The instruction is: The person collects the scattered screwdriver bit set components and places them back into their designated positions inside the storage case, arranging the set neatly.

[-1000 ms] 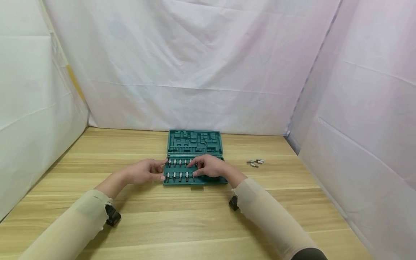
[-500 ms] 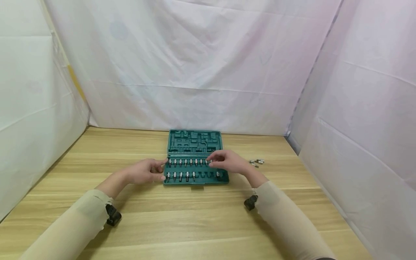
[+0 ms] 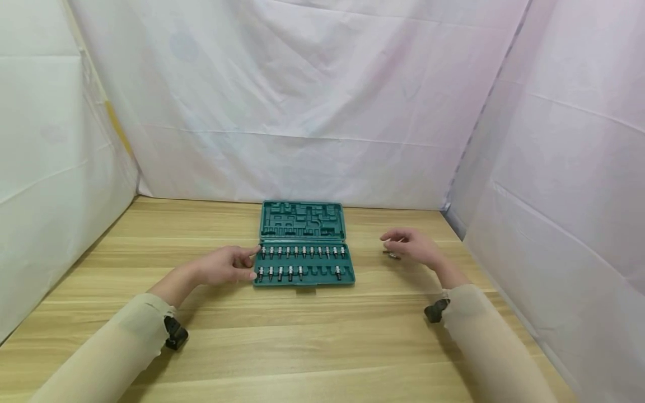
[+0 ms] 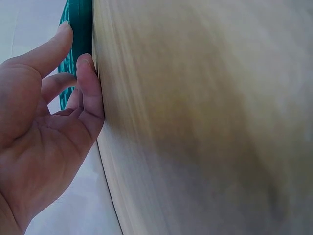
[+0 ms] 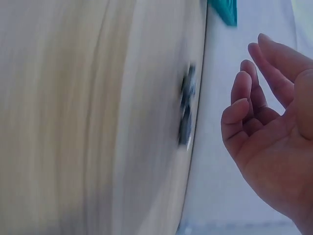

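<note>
A green plastic case (image 3: 322,261) lies unfolded on the table, two rows of bit sockets (image 3: 290,273) in its near half. The back row runs across the whole width. In the front row several stand at the left and one at the right, with bare slots between. My left hand (image 3: 221,266) touches the case's left edge, thumb at the near corner and index finger farther back. My right hand (image 3: 413,246) hovers right of the case with nothing held, fingers loosely bent and apart. Loose bit sockets (image 5: 187,107) lie on the table beside it, blurred in the right wrist view and partly hidden in the head view.
The case's moulded lid (image 3: 302,219) leans back at the far side, near the white cloth (image 3: 302,112) behind the table. More white sheeting (image 3: 569,184) closes off the right side. Wood-grain tabletop (image 3: 302,347) stretches in front of the case.
My right hand has moved from the front row, past the back row's right end, out to the loose bit sockets on the right. My left hand has stayed at the case's edge.
</note>
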A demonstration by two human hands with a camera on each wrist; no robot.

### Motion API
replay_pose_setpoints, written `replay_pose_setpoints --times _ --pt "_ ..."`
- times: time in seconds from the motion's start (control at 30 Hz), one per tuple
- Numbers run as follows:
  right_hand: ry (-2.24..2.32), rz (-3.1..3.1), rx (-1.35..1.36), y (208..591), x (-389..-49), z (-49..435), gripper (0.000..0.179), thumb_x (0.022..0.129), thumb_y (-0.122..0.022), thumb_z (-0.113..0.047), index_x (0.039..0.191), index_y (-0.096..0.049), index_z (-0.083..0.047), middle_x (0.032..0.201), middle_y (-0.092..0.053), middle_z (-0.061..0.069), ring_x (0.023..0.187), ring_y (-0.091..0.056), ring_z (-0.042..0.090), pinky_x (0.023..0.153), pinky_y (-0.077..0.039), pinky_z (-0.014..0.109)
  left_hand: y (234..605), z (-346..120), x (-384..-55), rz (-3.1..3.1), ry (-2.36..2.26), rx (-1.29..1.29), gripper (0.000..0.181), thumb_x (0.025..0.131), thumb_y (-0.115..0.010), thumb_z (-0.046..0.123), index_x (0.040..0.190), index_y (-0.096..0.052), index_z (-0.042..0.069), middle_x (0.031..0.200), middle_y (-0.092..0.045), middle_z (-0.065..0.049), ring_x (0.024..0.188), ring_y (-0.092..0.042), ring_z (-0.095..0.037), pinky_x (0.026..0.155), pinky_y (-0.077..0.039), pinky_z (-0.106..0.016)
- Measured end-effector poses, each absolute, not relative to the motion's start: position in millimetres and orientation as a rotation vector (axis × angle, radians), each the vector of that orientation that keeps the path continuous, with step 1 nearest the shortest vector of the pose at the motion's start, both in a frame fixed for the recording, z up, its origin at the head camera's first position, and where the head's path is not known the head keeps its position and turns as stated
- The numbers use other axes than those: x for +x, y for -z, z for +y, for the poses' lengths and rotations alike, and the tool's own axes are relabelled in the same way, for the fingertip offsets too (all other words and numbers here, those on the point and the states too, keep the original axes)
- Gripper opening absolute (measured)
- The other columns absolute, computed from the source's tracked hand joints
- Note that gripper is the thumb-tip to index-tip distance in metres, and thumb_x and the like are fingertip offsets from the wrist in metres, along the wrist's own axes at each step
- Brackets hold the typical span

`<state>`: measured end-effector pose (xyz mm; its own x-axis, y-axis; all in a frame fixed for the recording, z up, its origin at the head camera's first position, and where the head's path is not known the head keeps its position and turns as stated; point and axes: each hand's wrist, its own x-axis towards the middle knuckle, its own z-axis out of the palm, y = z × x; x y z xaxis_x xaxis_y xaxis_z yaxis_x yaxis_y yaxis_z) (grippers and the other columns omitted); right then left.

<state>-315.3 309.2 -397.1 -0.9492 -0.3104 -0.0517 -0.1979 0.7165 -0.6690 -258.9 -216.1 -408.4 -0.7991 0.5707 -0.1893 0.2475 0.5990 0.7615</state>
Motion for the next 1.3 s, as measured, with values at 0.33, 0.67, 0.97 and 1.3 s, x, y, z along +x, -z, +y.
replay_pose_setpoints --times 0.33,0.67,0.97,1.3 --pt "0.952 2.829 -0.376 401 -316 360 0.033 0.109 -0.070 -0.021 0.139 -0.073 -0.006 0.130 -0.074 0.022 0.118 -0.069 0.035 0.092 -0.055 0.041 409 -217 -259 2.409 -1.057 0.658 0.083 0.106 -0.075 0.023 0.171 -0.029 -0.001 0.127 -0.071 -0.018 0.094 -0.065 -0.019 0.080 -0.059 -0.036" --pt "0.873 2.790 -0.361 409 -326 372 0.035 0.107 -0.071 -0.012 0.141 -0.073 -0.005 0.125 -0.078 0.024 0.110 -0.073 0.029 0.087 -0.056 0.037 409 -217 -259 2.404 -1.061 0.666 0.083 0.106 -0.075 0.023 0.171 -0.029 -0.001 0.127 -0.070 -0.019 0.089 -0.064 -0.019 0.078 -0.058 -0.034" --pt "0.794 2.804 -0.367 411 -332 376 0.036 0.105 -0.074 -0.015 0.140 -0.075 -0.007 0.126 -0.078 0.023 0.109 -0.071 0.029 0.088 -0.055 0.036 408 -216 -259 2.406 -1.055 0.661 0.084 0.106 -0.075 0.024 0.172 -0.029 0.000 0.132 -0.070 -0.021 0.092 -0.066 -0.019 0.081 -0.059 -0.036" --pt "0.763 2.827 -0.340 410 -330 373 0.031 0.107 -0.072 -0.017 0.135 -0.078 -0.006 0.133 -0.075 0.025 0.117 -0.070 0.034 0.095 -0.056 0.041 409 -216 -261 2.406 -1.045 0.680 0.083 0.107 -0.074 0.023 0.171 -0.028 -0.002 0.129 -0.071 -0.020 0.090 -0.066 -0.019 0.080 -0.058 -0.035"
